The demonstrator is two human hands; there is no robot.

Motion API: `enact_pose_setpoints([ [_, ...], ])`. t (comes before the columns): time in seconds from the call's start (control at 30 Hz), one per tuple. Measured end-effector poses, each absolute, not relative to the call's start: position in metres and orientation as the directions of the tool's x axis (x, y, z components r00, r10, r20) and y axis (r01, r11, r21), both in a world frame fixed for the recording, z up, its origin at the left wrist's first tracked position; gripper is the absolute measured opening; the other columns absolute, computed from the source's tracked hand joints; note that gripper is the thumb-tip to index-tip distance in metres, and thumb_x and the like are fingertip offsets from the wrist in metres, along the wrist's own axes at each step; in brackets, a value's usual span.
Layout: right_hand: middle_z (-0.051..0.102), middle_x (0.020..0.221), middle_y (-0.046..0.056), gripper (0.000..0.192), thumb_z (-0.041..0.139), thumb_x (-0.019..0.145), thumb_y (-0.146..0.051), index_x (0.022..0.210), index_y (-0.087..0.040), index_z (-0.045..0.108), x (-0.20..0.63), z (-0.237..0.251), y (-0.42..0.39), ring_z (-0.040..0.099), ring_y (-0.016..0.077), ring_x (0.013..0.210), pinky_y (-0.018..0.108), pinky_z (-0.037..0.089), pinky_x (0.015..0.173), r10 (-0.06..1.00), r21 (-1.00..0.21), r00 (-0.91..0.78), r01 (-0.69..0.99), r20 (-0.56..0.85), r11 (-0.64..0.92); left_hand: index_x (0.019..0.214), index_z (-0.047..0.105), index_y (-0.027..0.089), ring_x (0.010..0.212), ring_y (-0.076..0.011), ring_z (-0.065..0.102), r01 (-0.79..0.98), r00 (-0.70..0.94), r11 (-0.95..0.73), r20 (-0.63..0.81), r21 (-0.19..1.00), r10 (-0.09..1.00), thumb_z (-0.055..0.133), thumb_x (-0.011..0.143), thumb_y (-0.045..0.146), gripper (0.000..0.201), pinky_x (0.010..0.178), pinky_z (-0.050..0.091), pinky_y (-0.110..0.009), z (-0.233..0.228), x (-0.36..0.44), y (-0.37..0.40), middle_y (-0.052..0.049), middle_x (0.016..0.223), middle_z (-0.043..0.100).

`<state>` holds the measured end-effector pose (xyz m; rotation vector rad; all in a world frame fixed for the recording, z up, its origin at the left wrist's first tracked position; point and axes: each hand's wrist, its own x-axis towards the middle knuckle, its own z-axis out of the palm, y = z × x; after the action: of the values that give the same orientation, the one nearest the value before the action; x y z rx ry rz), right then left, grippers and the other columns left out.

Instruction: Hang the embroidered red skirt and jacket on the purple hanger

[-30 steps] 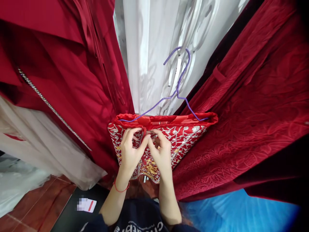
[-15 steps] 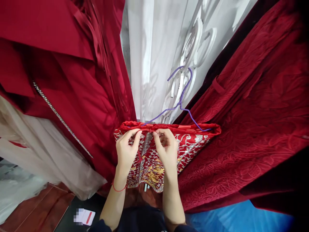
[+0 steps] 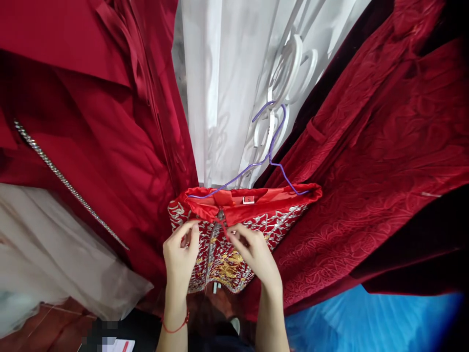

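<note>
A red embroidered garment (image 3: 216, 249) is hanging in front of you from a purple hanger (image 3: 269, 156), whose hook is rising between twelve and one o'clock. At four o'clock from the neck of a red cord (image 3: 223, 226), your right hand (image 3: 258, 254) is pinching that cord; at eight o'clock, your left hand (image 3: 179, 254) is holding thumb and finger nearly together, and you cannot tell whether they are gripping anything. Blue cloth (image 3: 366, 320) is showing toward four o'clock.

Two hands (image 3: 179, 252) (image 3: 261, 255), one purple hanger (image 3: 270, 155), one embroidered garment (image 3: 227, 264).
</note>
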<state>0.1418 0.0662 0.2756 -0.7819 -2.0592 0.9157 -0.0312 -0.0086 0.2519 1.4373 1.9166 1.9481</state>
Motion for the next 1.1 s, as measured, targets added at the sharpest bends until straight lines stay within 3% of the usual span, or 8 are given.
enact_pose_setpoints([
  [0.1, 0.066, 0.073, 0.000, 0.023, 0.050, 0.100, -0.030, 0.091, -0.022, 0.069, 0.150, 0.286, 0.042, 0.059, 0.0121, 0.063, 0.023, 0.044, 0.062, 0.602, -0.717, -0.709, 0.196, 0.368, 0.669, 0.088, 0.075, 0.019, 0.053, -0.0103, 0.049, 0.581, -0.714, -0.265, 0.638, 0.769, 0.288, 0.067, 0.087, 0.026, 0.010, 0.053, 0.041, -0.023, 0.254, -0.018, 0.002, -0.001, 0.067, 0.065],
  [0.2, 0.069, 0.073, 0.001, 0.023, 0.053, 0.099, -0.030, 0.090, -0.023, 0.073, 0.153, 0.289, 0.023, 0.062, 0.0138, 0.064, 0.023, 0.046, 0.060, 0.600, -0.699, -0.683, 0.182, 0.416, 0.692, 0.088, 0.076, 0.020, 0.058, -0.0112, 0.053, 0.444, -0.829, -0.377, 0.532, 0.813, 0.170, 0.068, 0.087, 0.034, 0.015, 0.055, 0.042, -0.024, 0.257, -0.010, 0.011, -0.003, 0.074, 0.068],
  [0.27, 0.072, 0.077, 0.002, 0.019, 0.057, 0.097, -0.027, 0.096, -0.025, 0.076, 0.156, 0.284, 0.016, 0.066, 0.0148, 0.067, 0.024, 0.049, 0.063, 0.605, -0.718, -0.657, 0.136, 0.450, 0.683, 0.081, 0.076, 0.021, 0.054, -0.0107, 0.050, 0.224, -0.878, -0.503, 0.397, 0.835, 0.269, 0.064, 0.089, 0.046, 0.029, 0.052, 0.040, -0.024, 0.258, -0.012, 0.012, 0.000, 0.062, 0.061],
  [0.33, 0.076, 0.084, 0.002, 0.019, 0.060, 0.096, -0.023, 0.104, -0.027, 0.076, 0.158, 0.276, 0.012, 0.070, 0.0156, 0.072, 0.024, 0.053, 0.067, 0.631, -0.739, -0.587, 0.081, 0.507, 0.668, 0.066, 0.072, 0.021, 0.048, -0.0097, 0.044, 0.070, -0.766, -0.577, 0.414, 0.814, 0.491, 0.063, 0.087, 0.056, 0.042, 0.048, 0.036, -0.024, 0.257, -0.018, 0.007, 0.002, 0.050, 0.049],
  [0.47, 0.076, 0.083, 0.001, 0.024, 0.064, 0.092, -0.018, 0.109, -0.030, 0.076, 0.163, 0.263, 0.010, 0.069, 0.0151, 0.068, 0.024, 0.053, 0.063, 0.705, -0.734, -0.335, 0.055, 0.625, 0.677, 0.059, 0.068, 0.020, 0.048, -0.0097, 0.040, 0.242, -0.136, -0.495, 0.534, 0.835, 0.835, 0.076, 0.079, 0.044, 0.032, 0.046, 0.032, -0.025, 0.259, -0.027, -0.010, 0.002, 0.052, 0.047],
  [0.67, 0.067, 0.070, 0.000, 0.026, 0.055, 0.098, -0.023, 0.112, -0.027, 0.076, 0.165, 0.274, 0.023, 0.058, 0.0107, 0.056, 0.022, 0.042, 0.054, 0.589, -0.622, -0.578, 0.172, 0.565, 0.764, 0.080, 0.066, 0.021, 0.075, -0.0174, 0.062, 0.576, 0.153, -0.411, 0.401, 0.707, 0.903, 0.069, 0.079, 0.014, 0.008, 0.068, 0.048, -0.028, 0.269, -0.033, -0.015, -0.003, 0.081, 0.067],
  [0.87, 0.061, 0.067, 0.000, 0.026, 0.052, 0.101, -0.027, 0.109, -0.023, 0.075, 0.164, 0.276, 0.048, 0.055, 0.0111, 0.058, 0.024, 0.040, 0.058, 0.420, -0.383, -0.662, 0.211, 0.621, 0.899, 0.090, 0.073, 0.022, 0.082, -0.0192, 0.067, 0.523, 0.043, -0.330, 0.363, 0.786, 0.931, 0.073, 0.071, 0.009, 0.023, 0.075, 0.054, -0.028, 0.259, -0.035, -0.005, -0.004, 0.089, 0.073],
  [1.1, 0.057, 0.064, -0.001, 0.023, 0.051, 0.100, -0.020, 0.106, -0.020, 0.074, 0.140, 0.267, 0.089, 0.050, 0.0113, 0.057, 0.026, 0.035, 0.058, 0.190, -0.173, -0.598, 0.087, 0.779, 0.981, 0.090, 0.076, 0.019, 0.088, -0.0196, 0.068, 0.452, -0.118, -0.278, 0.365, 0.848, 0.923, 0.075, 0.081, 0.027, 0.013, 0.084, 0.053, -0.029, 0.266, -0.039, 0.002, -0.006, 0.093, 0.076],
])
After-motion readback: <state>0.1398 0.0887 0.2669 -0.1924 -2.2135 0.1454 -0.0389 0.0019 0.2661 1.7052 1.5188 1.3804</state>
